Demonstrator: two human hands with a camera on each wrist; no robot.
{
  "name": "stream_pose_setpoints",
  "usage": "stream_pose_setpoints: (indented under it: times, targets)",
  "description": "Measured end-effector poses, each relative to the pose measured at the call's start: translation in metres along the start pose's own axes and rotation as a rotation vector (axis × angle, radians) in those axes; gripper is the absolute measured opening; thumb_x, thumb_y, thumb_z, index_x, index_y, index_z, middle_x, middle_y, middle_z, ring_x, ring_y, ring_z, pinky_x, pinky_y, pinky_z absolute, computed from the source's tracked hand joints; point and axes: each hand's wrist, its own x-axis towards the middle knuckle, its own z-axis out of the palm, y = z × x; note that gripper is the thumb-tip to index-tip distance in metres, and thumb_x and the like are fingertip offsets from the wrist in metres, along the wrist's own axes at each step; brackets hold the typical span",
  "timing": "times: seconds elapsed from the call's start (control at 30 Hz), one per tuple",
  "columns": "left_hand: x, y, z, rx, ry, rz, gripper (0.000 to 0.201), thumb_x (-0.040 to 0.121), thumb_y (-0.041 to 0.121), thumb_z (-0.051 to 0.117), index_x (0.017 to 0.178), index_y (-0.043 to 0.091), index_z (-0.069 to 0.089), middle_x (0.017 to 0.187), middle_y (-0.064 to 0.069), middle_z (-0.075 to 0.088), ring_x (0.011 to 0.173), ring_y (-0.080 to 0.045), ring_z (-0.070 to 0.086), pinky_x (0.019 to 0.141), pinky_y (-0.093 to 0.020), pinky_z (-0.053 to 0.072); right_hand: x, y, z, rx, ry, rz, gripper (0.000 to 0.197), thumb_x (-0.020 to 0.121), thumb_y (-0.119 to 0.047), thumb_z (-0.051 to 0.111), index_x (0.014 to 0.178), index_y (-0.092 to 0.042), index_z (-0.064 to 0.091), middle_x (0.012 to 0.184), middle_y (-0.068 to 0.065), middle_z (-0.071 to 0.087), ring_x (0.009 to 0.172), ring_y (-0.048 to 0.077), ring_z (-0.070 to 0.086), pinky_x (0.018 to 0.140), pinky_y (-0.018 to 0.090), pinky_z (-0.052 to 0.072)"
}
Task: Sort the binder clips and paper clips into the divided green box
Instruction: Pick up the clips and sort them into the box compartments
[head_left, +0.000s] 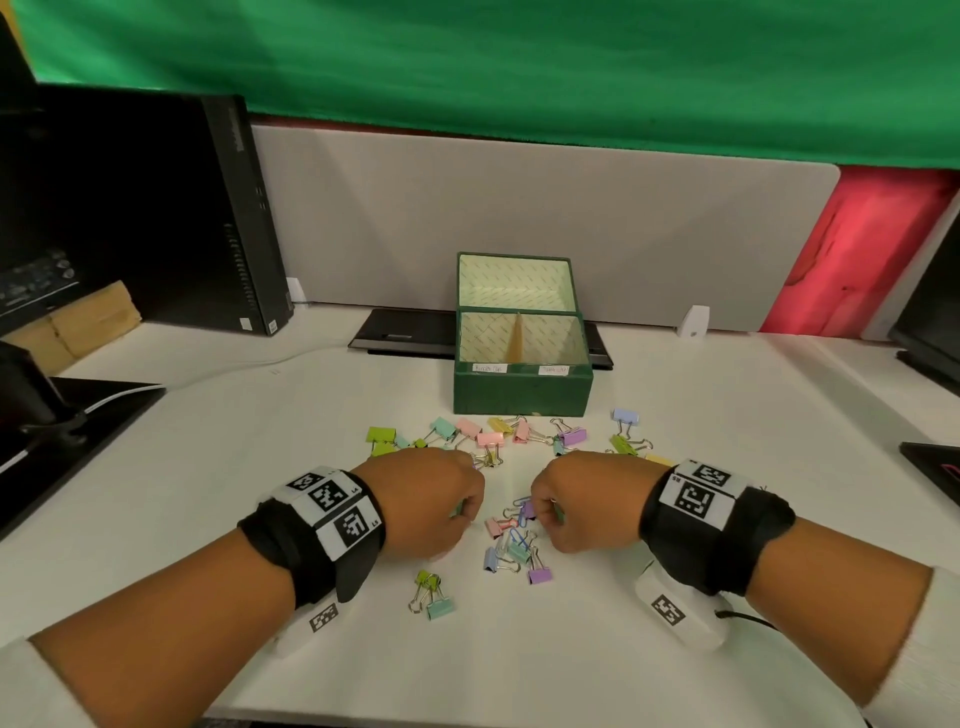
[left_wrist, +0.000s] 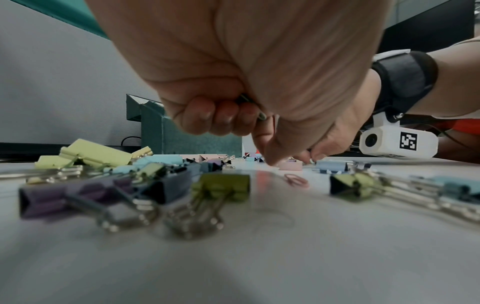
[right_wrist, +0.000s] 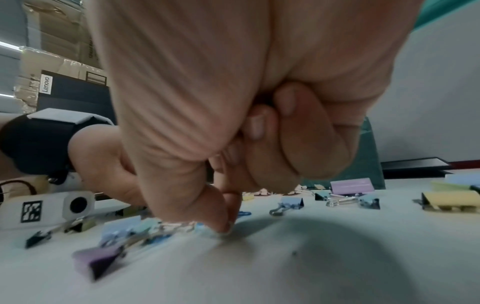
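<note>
The green box (head_left: 522, 388) stands open at the back of the desk, with a divider (head_left: 517, 338) splitting it into two labelled halves. Pastel binder clips (head_left: 488, 436) lie in a row before it, and more binder clips (head_left: 514, 551) mixed with a blue paper clip (head_left: 517, 535) lie between my hands. My left hand (head_left: 462, 512) is curled into a fist and grips a thin green paper clip (left_wrist: 261, 116). My right hand (head_left: 545, 514) is curled too; its thumb and forefinger (right_wrist: 226, 224) pinch down on a small paper clip on the desk. A pink paper clip (left_wrist: 296, 180) lies loose.
A black computer tower (head_left: 228, 208) stands at the back left and a monitor foot (head_left: 78, 415) at the left edge. A flat black device (head_left: 405, 332) lies behind the box. Another dark object (head_left: 935, 467) sits at the right edge. Two binder clips (head_left: 431, 597) lie near my left wrist.
</note>
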Motion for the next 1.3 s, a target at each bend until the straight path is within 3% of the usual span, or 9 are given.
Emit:
stream_pose_setpoints:
  times: [0.1, 0.33, 0.5, 0.63, 0.7, 0.83, 1.07, 1.13, 1.3]
  targets:
    - [0.000, 0.001, 0.000, -0.019, 0.026, 0.005, 0.005, 0.094, 0.033, 0.048, 0.092, 0.034, 0.054, 0.100, 0.017, 0.051, 0.087, -0.009, 0.050, 0.077, -0.030, 0.049, 0.005, 0.015, -0.017, 0.071, 0.071, 0.039, 0.005, 0.085, -0.028, 0.059, 0.082, -0.023, 0.059, 0.082, -0.009, 0.057, 0.072, 0.010, 0.052, 0.061, 0.022, 0.040]
    - [0.005, 0.003, -0.002, -0.050, 0.019, -0.037, 0.012, 0.101, 0.032, 0.039, 0.103, 0.032, 0.051, 0.103, 0.014, 0.051, 0.093, -0.009, 0.049, 0.086, -0.030, 0.046, 0.056, 0.068, -0.095, 0.346, 0.539, 0.238, 0.013, 0.090, -0.015, 0.056, 0.100, -0.016, 0.064, 0.102, 0.005, 0.066, 0.096, 0.024, 0.062, 0.073, 0.026, 0.047]
    - [0.004, 0.006, -0.007, -0.112, 0.091, -0.059, 0.009, 0.103, 0.034, 0.039, 0.101, 0.036, 0.047, 0.099, 0.017, 0.052, 0.089, -0.006, 0.049, 0.079, -0.025, 0.043, 0.079, 0.078, -0.095, 0.252, 0.518, 0.277, 0.045, 0.090, -0.012, 0.060, 0.133, -0.023, 0.057, 0.141, 0.004, 0.052, 0.123, 0.026, 0.054, 0.098, 0.033, 0.045]
    - [0.004, 0.005, -0.019, -0.129, 0.049, -0.100, 0.011, 0.104, 0.031, 0.038, 0.104, 0.034, 0.048, 0.101, 0.015, 0.055, 0.088, -0.007, 0.051, 0.078, -0.024, 0.044, 0.049, 0.071, -0.064, 0.159, 0.694, 0.128, 0.027, 0.091, -0.013, 0.058, 0.114, -0.024, 0.065, 0.119, 0.000, 0.056, 0.109, 0.021, 0.056, 0.095, 0.034, 0.049]
    - [0.015, 0.002, -0.035, -0.153, 0.040, -0.125, 0.012, 0.103, 0.029, 0.039, 0.099, 0.035, 0.048, 0.093, 0.013, 0.058, 0.080, -0.010, 0.055, 0.071, -0.025, 0.049, 0.027, 0.062, -0.040, 0.032, 0.581, 0.054, 0.018, 0.091, -0.017, 0.057, 0.103, -0.027, 0.066, 0.106, -0.005, 0.055, 0.099, 0.017, 0.056, 0.088, 0.031, 0.050]
    - [0.073, -0.011, -0.076, -0.191, 0.132, -0.137, 0.012, 0.102, 0.029, 0.041, 0.096, 0.033, 0.051, 0.090, 0.007, 0.060, 0.080, -0.016, 0.060, 0.071, -0.033, 0.053, 0.001, 0.048, -0.002, -0.014, 0.261, -0.018, 0.030, 0.090, -0.018, 0.054, 0.115, -0.031, 0.066, 0.114, -0.003, 0.056, 0.103, 0.019, 0.056, 0.087, 0.036, 0.052]
    - [0.188, -0.004, -0.098, -0.262, 0.270, -0.254, 0.016, 0.098, 0.013, 0.049, 0.104, 0.017, 0.064, 0.109, -0.003, 0.063, 0.098, -0.022, 0.059, 0.078, -0.026, 0.041, 0.006, 0.044, 0.009, 0.059, 0.266, 0.022, 0.033, 0.091, -0.014, 0.051, 0.119, -0.026, 0.062, 0.115, 0.000, 0.052, 0.104, 0.022, 0.053, 0.079, 0.032, 0.048]
    - [0.203, -0.002, -0.095, -0.313, 0.256, -0.289, 0.025, 0.095, 0.011, 0.050, 0.117, 0.018, 0.059, 0.115, -0.004, 0.061, 0.094, -0.021, 0.056, 0.077, -0.026, 0.042, 0.006, 0.046, 0.012, 0.077, 0.284, 0.029, 0.031, 0.091, -0.016, 0.050, 0.116, -0.027, 0.063, 0.113, -0.001, 0.053, 0.104, 0.021, 0.053, 0.081, 0.034, 0.051]
    - [0.206, 0.003, -0.096, -0.456, 0.125, -0.271, 0.047, 0.092, 0.003, 0.047, 0.137, 0.019, 0.050, 0.099, -0.008, 0.064, 0.076, -0.023, 0.065, 0.060, -0.028, 0.056, 0.005, 0.047, 0.011, 0.097, 0.298, 0.002, 0.026, 0.091, -0.017, 0.051, 0.111, -0.027, 0.063, 0.110, -0.002, 0.054, 0.101, 0.021, 0.054, 0.079, 0.034, 0.051]
